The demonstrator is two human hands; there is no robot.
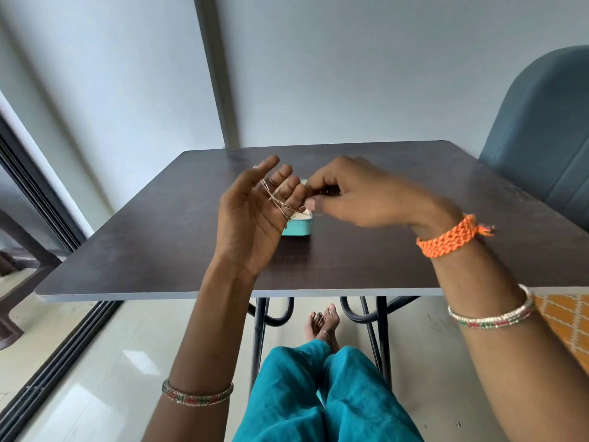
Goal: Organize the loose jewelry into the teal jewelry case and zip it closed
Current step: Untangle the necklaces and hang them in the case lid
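The teal jewelry case [298, 227] sits open near the middle of the dark table [159, 237], mostly hidden behind my hands. My left hand [255, 215] is raised palm up above it, fingers fairly straight, with a rose-gold chain [278, 199] draped across the fingers. My right hand [353, 196] comes in from the right with fingers curled, and its thumb and forefinger pinch the chain's end next to my left little finger. The case's inside shows only as a pale strip.
A blue-grey chair [541, 129] stands at the table's right far corner. A dark sliding door frame [38, 199] runs along the left. My legs in teal trousers [318, 397] are under the table's near edge, beside its metal legs [259, 339].
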